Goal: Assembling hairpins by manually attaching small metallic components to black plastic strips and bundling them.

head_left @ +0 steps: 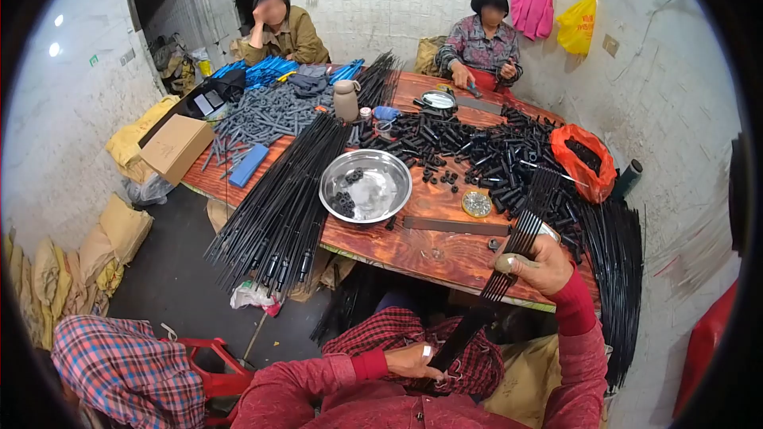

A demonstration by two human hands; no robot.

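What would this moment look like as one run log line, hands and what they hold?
left hand: grips lower end of black rod bundle at lap | right hand: grips same bundle higher up, over table edge | steel bowl: few black parts

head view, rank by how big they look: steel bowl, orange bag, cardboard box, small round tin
1. steel bowl
2. cardboard box and orange bag: look about alike, so left unranked
3. small round tin, clearly smallest

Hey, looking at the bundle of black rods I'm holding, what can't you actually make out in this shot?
Head view only:
- Lower end of the rods: hidden behind the left hand and lap.
- Right hand grip: fingers wrap the rods, contact unseen.
- Small parts in the steel bowl: too small to tell.
- Orange bag contents: mostly covered.
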